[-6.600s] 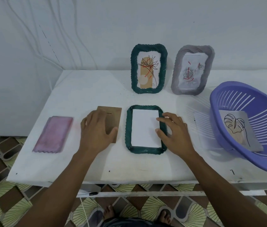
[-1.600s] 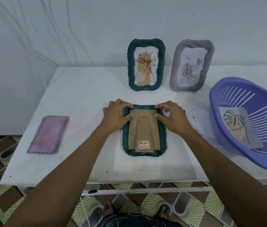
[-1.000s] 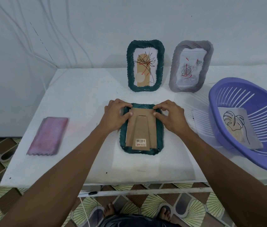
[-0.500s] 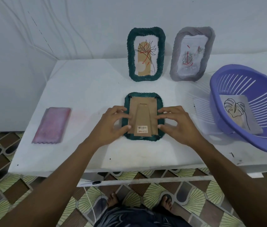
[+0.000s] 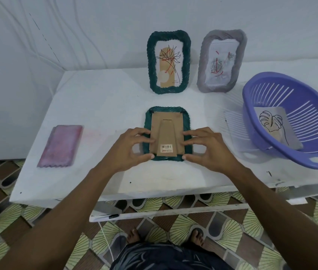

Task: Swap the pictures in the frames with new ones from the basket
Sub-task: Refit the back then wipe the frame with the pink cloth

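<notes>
Left hand (image 5: pixel 130 149) and right hand (image 5: pixel 208 147), apart, each pinch a lower side of the face-down green frame (image 5: pixel 187 121) at the table's (image 5: pixel 99 106) front middle. They have slid down from its top corners, so the cardboard back (image 5: pixel 166 133) looks seated up there, and the lower edge likely comes next. One leaf picture (image 5: pixel 277 129) waits in the basket (image 5: pixel 251 106).

White table (image 5: pixel 99 98), pink cloth (image 5: pixel 60 146) left, face-down green frame (image 5: pixel 187 121) centre, upright green frame (image 5: pixel 168 62) and grey frame (image 5: pixel 221 62) upper centre, purple basket (image 5: pixel 314 117) right, white sheet (image 5: pixel 236 131) at its left edge.

backing board (image 5: pixel 155 129): matt cardboard | basket (image 5: pixel 290 154): glossy plastic | cloth (image 5: pixel 60 146): matt pink fabric
</notes>
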